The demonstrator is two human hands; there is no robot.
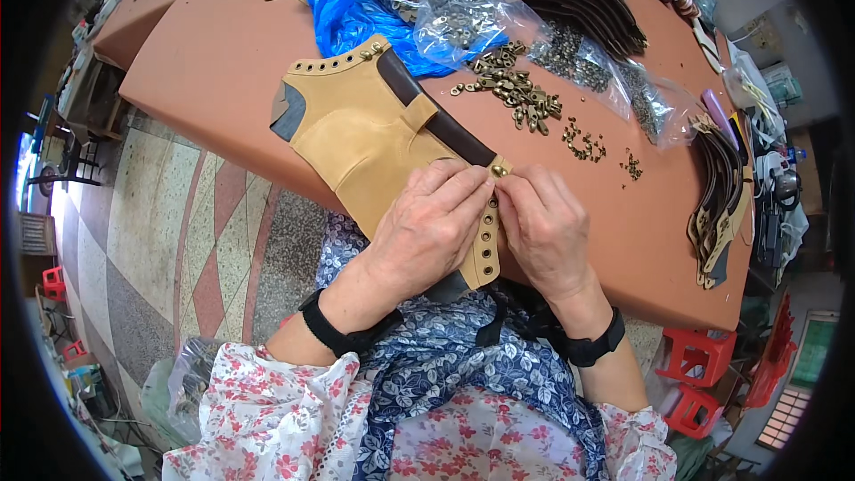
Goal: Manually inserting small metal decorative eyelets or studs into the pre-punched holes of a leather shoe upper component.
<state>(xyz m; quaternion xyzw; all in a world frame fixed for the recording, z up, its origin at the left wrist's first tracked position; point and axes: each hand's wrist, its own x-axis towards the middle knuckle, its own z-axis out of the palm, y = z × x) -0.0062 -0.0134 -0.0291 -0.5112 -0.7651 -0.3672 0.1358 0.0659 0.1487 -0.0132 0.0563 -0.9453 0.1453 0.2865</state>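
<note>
A person is sitting at a reddish-brown desk [223, 62], seen from above, working on a tan leather boot upper [374, 138] that is lying over the desk's near edge; a dark brown strip is running along its eyelet row. The left hand [426, 224] is resting on the leather, its grip closing thumb and fingers on the eyelet edge; the right hand [543, 227] is just beside it, its grip pinching together on a small brass eyelet hook [500, 171] at the top of the row. Further back, loose brass hooks [517, 93] are lying in a heap; clear bags of hardware [454, 4] and a blue plastic bag [352, 0] are sitting beyond; stacked leather pieces [717, 205] are lying at the right.
</note>
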